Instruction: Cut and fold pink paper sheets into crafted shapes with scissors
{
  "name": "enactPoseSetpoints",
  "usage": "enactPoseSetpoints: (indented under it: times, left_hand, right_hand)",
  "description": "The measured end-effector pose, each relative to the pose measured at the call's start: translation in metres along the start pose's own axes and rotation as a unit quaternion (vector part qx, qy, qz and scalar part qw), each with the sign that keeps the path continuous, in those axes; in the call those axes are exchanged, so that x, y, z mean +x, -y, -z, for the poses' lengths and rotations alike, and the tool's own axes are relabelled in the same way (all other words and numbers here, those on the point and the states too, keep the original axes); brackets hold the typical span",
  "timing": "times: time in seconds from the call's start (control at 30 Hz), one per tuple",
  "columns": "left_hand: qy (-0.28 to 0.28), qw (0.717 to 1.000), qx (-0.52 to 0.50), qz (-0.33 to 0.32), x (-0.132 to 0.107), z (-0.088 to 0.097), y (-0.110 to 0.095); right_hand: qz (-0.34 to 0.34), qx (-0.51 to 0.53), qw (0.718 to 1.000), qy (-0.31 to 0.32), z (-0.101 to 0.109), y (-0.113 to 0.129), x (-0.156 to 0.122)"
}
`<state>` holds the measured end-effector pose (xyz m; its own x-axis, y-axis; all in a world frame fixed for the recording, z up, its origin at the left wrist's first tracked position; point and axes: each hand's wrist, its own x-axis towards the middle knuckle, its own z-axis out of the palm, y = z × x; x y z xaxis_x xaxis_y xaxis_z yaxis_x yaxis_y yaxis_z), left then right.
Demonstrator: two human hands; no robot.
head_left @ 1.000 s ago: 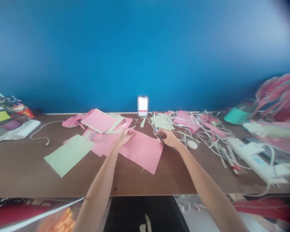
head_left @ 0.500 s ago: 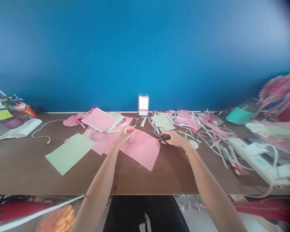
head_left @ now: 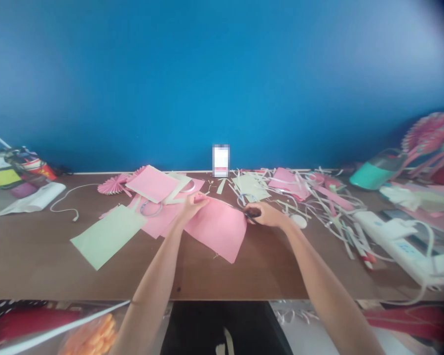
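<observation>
My left hand (head_left: 191, 206) pinches the far left corner of a pink paper sheet (head_left: 217, 230) that lies on the brown table (head_left: 40, 256). My right hand (head_left: 265, 214) is closed round dark-handled scissors (head_left: 252, 213) at the sheet's far right edge, with the blades pointing left toward the paper. A pale green sheet (head_left: 107, 234) lies to the left of the pink one.
More pink sheets (head_left: 152, 183), a folded pink fan (head_left: 113, 185) and a white cord (head_left: 64, 207) lie at the left. Several paper strips (head_left: 318, 202), a white glue gun (head_left: 395, 244) and a teal container (head_left: 373, 172) crowd the right. A small white card (head_left: 221, 160) stands against the blue wall.
My right hand with the scissors has turned and come down to the pink sheet's far right edge. My left hand has kept its pinch on the corner.
</observation>
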<state>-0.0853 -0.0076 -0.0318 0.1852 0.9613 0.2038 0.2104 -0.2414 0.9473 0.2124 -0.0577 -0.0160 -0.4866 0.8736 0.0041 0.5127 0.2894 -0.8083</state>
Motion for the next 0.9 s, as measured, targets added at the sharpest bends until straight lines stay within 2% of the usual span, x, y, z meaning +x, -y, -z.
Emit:
enactPoseSetpoints:
  times: [0.17,0.43,0.8,0.9]
  left_hand:
    - [-0.004,1.0,0.011,-0.006,-0.0019,0.0014,-0.0015]
    - [-0.009,1.0,0.005,0.01,-0.0009,0.0025,0.0009]
    - [0.018,1.0,0.022,-0.009,0.0,0.0028,0.0031]
    - [0.023,0.999,0.039,-0.012,-0.0011,0.0028,-0.0006]
  right_hand:
    - [-0.007,0.019,1.0,0.007,0.0003,0.001,0.0002]
    - [-0.045,0.11,0.992,0.035,0.0007,0.0071,-0.0033]
    - [-0.04,0.092,0.994,0.051,0.0059,0.0084,-0.0064]
    - [-0.045,0.073,0.996,0.034,0.0067,0.0054,-0.0047]
